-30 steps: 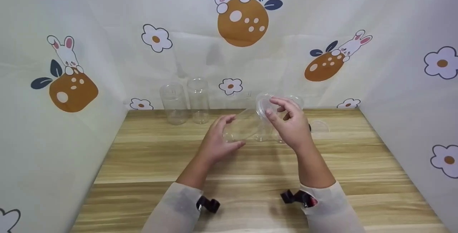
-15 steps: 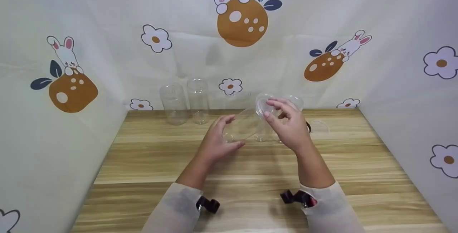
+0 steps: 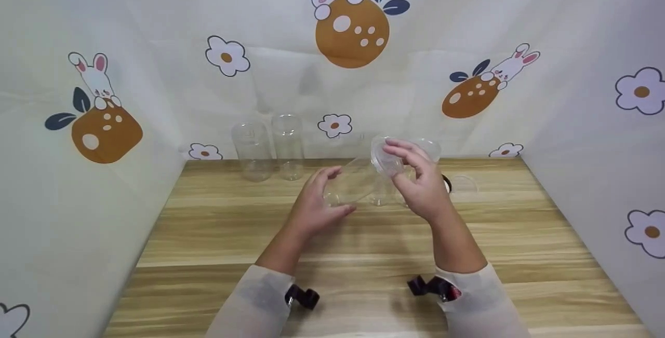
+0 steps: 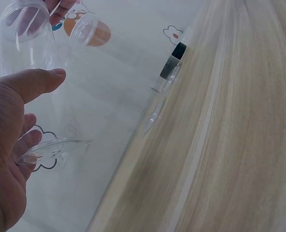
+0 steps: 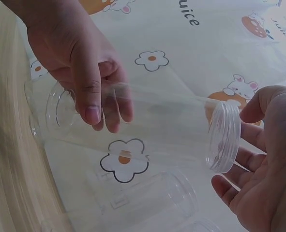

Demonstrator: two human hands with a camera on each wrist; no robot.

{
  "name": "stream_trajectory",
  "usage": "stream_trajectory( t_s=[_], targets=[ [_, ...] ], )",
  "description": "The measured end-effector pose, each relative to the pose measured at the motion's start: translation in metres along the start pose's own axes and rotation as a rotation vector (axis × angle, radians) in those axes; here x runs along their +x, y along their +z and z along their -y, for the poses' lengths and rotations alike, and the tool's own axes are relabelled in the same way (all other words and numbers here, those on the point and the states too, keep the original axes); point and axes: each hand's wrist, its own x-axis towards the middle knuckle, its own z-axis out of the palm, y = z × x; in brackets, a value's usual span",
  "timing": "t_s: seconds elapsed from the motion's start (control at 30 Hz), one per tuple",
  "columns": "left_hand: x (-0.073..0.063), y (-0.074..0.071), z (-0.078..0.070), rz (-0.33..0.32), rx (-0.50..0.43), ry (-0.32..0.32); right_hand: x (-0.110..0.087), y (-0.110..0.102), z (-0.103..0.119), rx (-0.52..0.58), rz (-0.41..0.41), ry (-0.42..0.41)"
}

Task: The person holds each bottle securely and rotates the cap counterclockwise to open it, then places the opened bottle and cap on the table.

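A clear plastic jar (image 3: 353, 179) lies tilted between my hands above the table, its ridged end (image 5: 224, 137) up to the right. My left hand (image 3: 317, 203) grips it around the lower end, thumb on the near side and fingers on the far side. My right hand (image 3: 423, 185) holds the ridged end by its rim, with thumb and fingertips apart across it. Whether a clear lid covers that end, I cannot tell. In the right wrist view the jar's body looks see-through, and my left hand (image 5: 87, 72) wraps its base.
Two clear jars (image 3: 253, 153) stand at the back left of the wood table (image 3: 363, 286). More clear jars (image 3: 428, 147) stand behind my right hand, partly hidden. A black ring-shaped piece (image 3: 447, 184) and a clear disc (image 3: 465, 184) are to its right. Patterned cloth walls enclose the table.
My right hand's thumb and fingers have shifted around the jar's ridged end, the fingers now reaching farther over it. My left hand and the jar stay in nearly the same place.
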Motion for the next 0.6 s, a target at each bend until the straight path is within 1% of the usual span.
stream_trajectory(
  t_s=[0.17,0.27,0.33,0.47,0.6],
  targets=[
    [0.0001,0.0001,0.0006,0.002,0.007,-0.016,0.0001,-0.0011,0.0003,0.002,0.003,0.019],
    [0.0003,0.0005,0.0010,0.005,0.008,-0.029,0.0004,-0.0023,-0.0002,-0.011,0.000,0.052],
    [0.0003,0.0007,0.0008,0.007,0.004,-0.037,0.0012,-0.0029,-0.0001,-0.037,-0.005,0.088],
    [-0.0005,0.0007,0.0004,0.007,0.000,-0.027,0.0023,-0.0033,0.0014,-0.123,-0.007,0.170],
    [-0.0008,0.0004,0.0001,0.008,-0.006,-0.010,0.0027,-0.0028,0.0032,-0.171,-0.003,0.217]
  ],
)
